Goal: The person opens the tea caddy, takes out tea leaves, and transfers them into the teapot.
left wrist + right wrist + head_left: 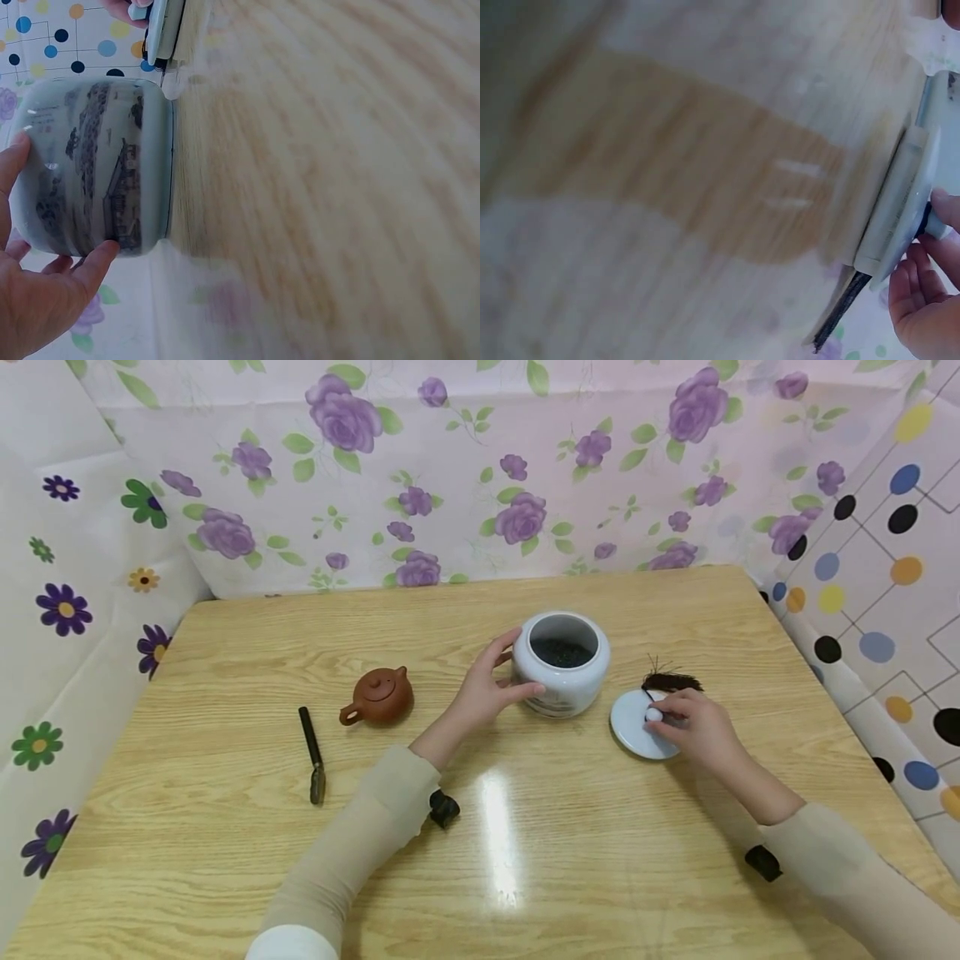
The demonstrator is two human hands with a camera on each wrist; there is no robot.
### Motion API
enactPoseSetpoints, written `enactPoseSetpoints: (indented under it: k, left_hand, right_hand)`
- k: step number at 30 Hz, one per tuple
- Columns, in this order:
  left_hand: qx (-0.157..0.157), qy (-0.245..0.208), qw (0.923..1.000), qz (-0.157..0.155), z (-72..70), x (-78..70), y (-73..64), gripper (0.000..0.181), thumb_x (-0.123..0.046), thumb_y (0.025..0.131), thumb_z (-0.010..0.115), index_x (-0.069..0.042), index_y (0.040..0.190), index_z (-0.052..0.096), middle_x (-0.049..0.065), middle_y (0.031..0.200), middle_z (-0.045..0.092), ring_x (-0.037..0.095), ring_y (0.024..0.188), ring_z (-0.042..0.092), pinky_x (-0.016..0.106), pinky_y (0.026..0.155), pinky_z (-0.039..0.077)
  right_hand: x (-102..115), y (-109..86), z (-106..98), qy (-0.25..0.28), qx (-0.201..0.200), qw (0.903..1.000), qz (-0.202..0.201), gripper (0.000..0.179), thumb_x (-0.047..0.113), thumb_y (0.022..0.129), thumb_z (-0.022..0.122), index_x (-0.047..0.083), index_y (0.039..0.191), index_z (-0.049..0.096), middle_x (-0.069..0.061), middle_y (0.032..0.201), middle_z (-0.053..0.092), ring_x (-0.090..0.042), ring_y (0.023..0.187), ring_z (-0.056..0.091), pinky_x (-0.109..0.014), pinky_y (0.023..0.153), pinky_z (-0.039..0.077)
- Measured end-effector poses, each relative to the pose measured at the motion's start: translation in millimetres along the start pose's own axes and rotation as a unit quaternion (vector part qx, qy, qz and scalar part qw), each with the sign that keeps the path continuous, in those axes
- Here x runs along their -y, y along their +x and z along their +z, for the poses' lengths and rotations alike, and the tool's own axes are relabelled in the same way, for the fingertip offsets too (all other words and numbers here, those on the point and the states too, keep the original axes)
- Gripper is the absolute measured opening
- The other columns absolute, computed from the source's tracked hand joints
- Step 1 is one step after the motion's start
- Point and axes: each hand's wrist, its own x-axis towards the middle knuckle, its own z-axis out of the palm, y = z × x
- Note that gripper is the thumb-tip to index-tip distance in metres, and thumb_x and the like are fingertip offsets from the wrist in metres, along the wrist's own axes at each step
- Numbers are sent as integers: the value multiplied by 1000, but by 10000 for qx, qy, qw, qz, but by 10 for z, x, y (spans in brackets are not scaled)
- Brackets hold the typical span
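Observation:
A round white porcelain jar (562, 681) stands uncovered on the table, with dark loose contents (561, 652) inside. My left hand (487, 687) holds its left side, the thumb at the front and the fingers spread toward the back. Dark landscape drawings cover the jar's wall (90, 165) in the left wrist view. To the right of the jar, at the tabletop, is its white lid (633, 727). Thumb and fingers of my right hand (697, 727) pinch the lid's round knob (654, 715). A dark tassel (672, 682) hangs from the knob and lies behind the lid.
Left of the jar sits a small brown clay teapot (384, 696). Beside it lies a dark-handled tool (311, 756) with a scoop-like end. The wooden table (585, 860) meets a flowered cloth (450, 485) at the back. Patterned cloths hang on both sides.

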Motion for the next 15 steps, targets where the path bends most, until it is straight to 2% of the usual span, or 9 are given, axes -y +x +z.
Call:
enactPoseSetpoints:
  k: [4,8,11,13,15]
  left_hand:
    - [4,-14,10000,14,-1,8,8,80,-9,80,76,-16,148,33,1,152,32,26,134,37,39,101,48]
    - [20,-8,10000,42,0,15,15,80,-10,81,76,-16,148,33,2,152,32,27,134,37,40,101,47]
    - [9,-8,10000,26,2,16,15,80,-10,81,76,-16,148,33,1,151,32,26,134,37,39,101,47]
    - [0,-15,10000,9,2,15,12,80,-10,80,77,-16,148,34,1,151,33,26,134,37,39,101,48]
    - [-6,-18,10000,1,0,20,9,80,-10,80,77,-16,147,34,1,151,33,26,134,37,38,101,48]
  right_hand:
    - [-14,-3,23,55,-46,9999,155,20,6,78,78,-5,94,72,-19,95,61,-30,87,58,-32,70,49]
    - [-37,-23,51,238,-132,9989,380,22,8,79,77,-5,95,72,-20,102,62,-33,96,58,-27,77,46]
    - [-58,-32,65,503,-120,9971,567,27,10,80,77,-6,100,71,-22,113,63,-36,110,56,-33,90,48]
    - [-72,-34,73,750,-61,9946,711,30,12,81,76,-6,103,70,-21,120,62,-38,120,52,-41,100,44]
    - [-91,-36,86,936,-9,9921,835,33,14,82,76,-6,106,69,-20,125,61,-38,127,47,-40,107,39]
